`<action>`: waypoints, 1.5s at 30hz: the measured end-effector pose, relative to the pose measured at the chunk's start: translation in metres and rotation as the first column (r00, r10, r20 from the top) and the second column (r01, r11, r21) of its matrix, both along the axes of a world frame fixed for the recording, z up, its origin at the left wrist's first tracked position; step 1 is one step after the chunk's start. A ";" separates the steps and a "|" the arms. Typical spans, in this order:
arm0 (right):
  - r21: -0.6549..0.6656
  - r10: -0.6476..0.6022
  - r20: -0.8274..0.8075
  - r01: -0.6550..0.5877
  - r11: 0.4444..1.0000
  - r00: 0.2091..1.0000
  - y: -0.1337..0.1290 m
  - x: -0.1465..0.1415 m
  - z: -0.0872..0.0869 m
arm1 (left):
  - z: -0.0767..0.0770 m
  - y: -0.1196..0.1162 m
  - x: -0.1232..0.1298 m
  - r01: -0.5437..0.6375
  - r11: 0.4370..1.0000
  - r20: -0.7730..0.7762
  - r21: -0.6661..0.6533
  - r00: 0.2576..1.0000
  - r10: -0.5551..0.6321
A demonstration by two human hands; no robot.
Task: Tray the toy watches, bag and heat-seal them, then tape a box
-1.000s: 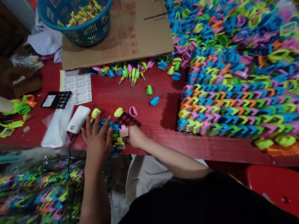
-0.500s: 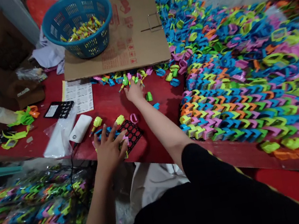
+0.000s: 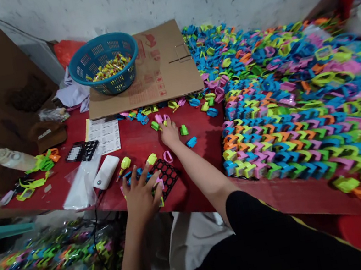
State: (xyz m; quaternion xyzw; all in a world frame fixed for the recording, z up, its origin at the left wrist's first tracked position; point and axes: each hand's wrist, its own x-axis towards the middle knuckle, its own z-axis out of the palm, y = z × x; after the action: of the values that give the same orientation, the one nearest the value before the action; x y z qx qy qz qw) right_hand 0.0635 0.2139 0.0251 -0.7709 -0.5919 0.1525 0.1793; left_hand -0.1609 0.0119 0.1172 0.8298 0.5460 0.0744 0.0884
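My left hand [image 3: 142,196] lies with fingers spread over several small colourful plastic pieces and the left part of a black tray with round holes [image 3: 169,178]. The pieces under it are mostly hidden. Farther back on the red table, my right hand [image 3: 169,133] has its fingertips down on a few small pieces, among them a pink piece [image 3: 158,118] and a green piece [image 3: 154,126]. Around it lie a green block-shaped piece [image 3: 184,129], a blue piece [image 3: 192,142] and a pink ring-shaped piece [image 3: 167,157]. Two yellow pieces [image 3: 125,163] sit beyond my left fingers.
A blue basket [image 3: 109,86] of small yellow-and-red items stands on a cardboard sheet [image 3: 171,81]. Rows and heaps of toy watches [image 3: 293,143] cover the right side. A white power bank [image 3: 106,172], clear bags [image 3: 80,190] and a label sheet [image 3: 106,136] lie left.
The view has tilted upward. My right hand has drawn slightly back from the cardboard edge, with the pink and green pieces nearer at its fingertips. My left hand stays spread over the tray.
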 end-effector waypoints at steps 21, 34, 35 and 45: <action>0.058 -0.049 0.067 0.045 0.997 0.997 -0.203 0.031 0.008 | 0.002 0.007 -0.003 0.004 1.000 0.029 -0.031 1.000 -0.003; 0.208 0.183 -0.732 -0.041 0.977 0.656 -0.229 -0.002 -0.008 | 0.002 0.006 -0.002 0.004 0.998 0.013 -0.065 1.000 -0.003; 0.203 0.211 -0.760 -0.084 0.976 0.615 -0.234 -0.013 -0.011 | 0.002 0.006 -0.002 0.002 0.998 0.013 -0.065 1.000 -0.001; 0.028 0.180 -0.635 -0.211 0.977 0.751 -0.236 -0.042 -0.014 | -0.002 0.004 -0.003 0.006 0.998 0.029 -0.056 1.000 -0.004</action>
State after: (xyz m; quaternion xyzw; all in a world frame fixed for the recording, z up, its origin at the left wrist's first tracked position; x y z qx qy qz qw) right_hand 0.0211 -0.0221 0.0110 -0.6119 -0.5705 0.4346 0.3336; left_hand -0.1640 0.0160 0.1155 0.8272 0.5444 0.0708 0.1198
